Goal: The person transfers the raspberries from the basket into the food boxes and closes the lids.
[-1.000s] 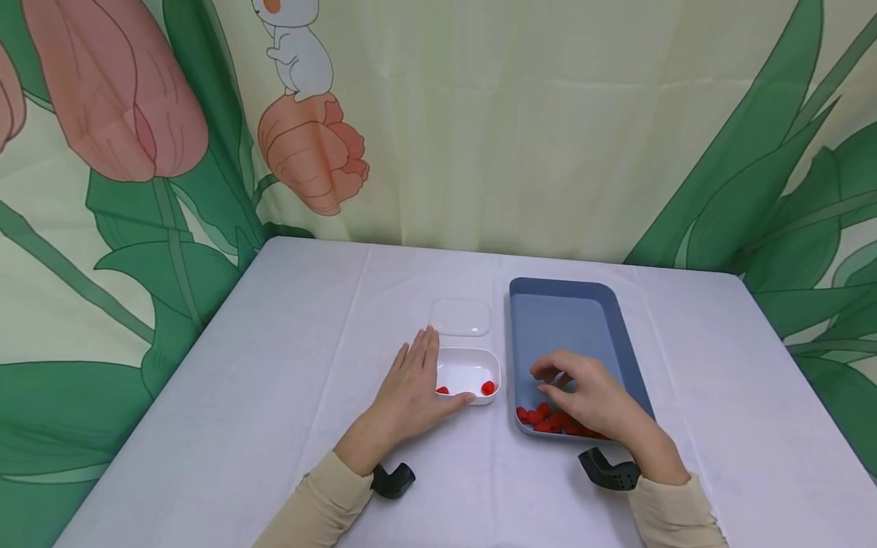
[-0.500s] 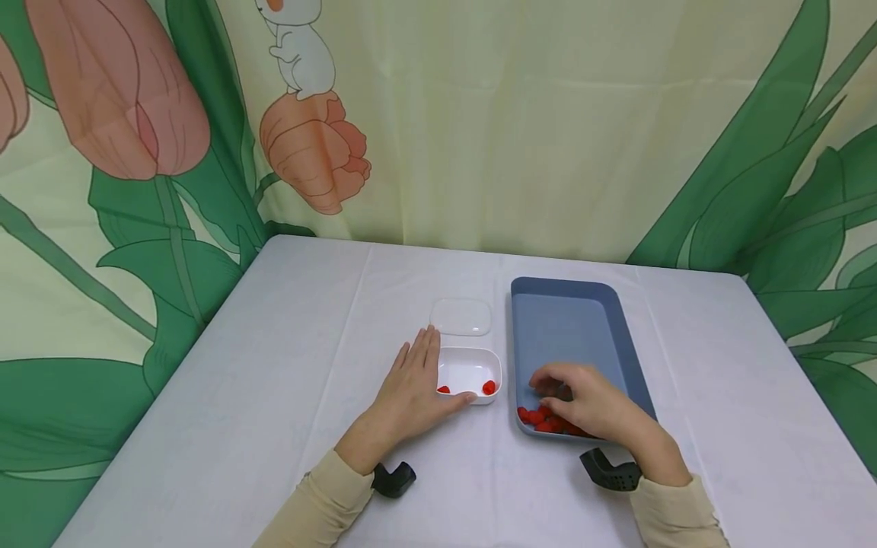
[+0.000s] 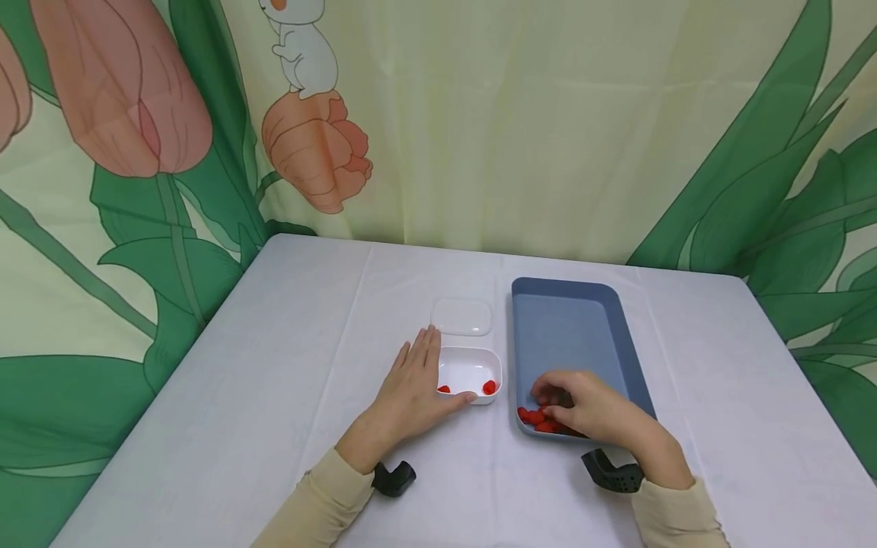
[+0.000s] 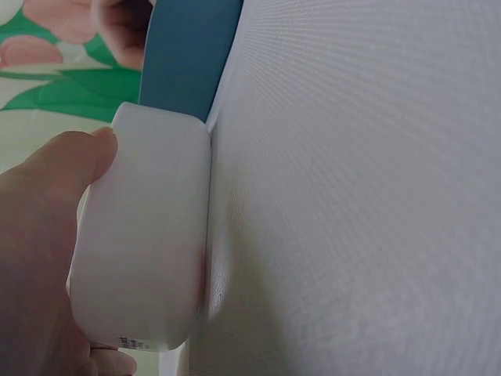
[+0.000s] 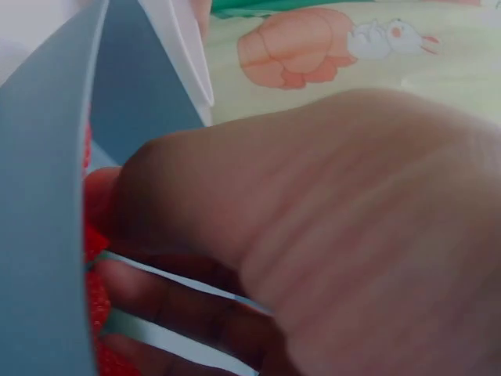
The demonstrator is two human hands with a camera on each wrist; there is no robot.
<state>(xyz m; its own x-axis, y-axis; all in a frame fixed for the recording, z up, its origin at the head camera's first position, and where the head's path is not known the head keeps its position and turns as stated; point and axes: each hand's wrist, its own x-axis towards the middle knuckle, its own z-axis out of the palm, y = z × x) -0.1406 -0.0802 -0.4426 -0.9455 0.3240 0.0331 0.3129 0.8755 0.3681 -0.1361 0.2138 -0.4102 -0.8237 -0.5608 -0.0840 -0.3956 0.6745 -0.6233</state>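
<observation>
Red pieces [image 3: 530, 416] sit in the near end of the blue tray [image 3: 565, 327], right hand [image 3: 591, 407] over them (can't tell if it's pinching). Left hand [image 3: 409, 390], straight-fingered, touches the white box [image 3: 463, 370] left of the tray. I'd pinch softly.

A lightly creased, beige fabric long sleeve [image 3: 311, 498] is worn on the left arm, and a matching beige fabric long sleeve [image 3: 678, 514] on the right. Below the bare left hand [image 3: 411, 384], a black, bent device [image 3: 395, 480] is worn; below the bare right hand [image 3: 596, 407], a similar black, bent device dotted with small holes [image 3: 612, 473].
</observation>
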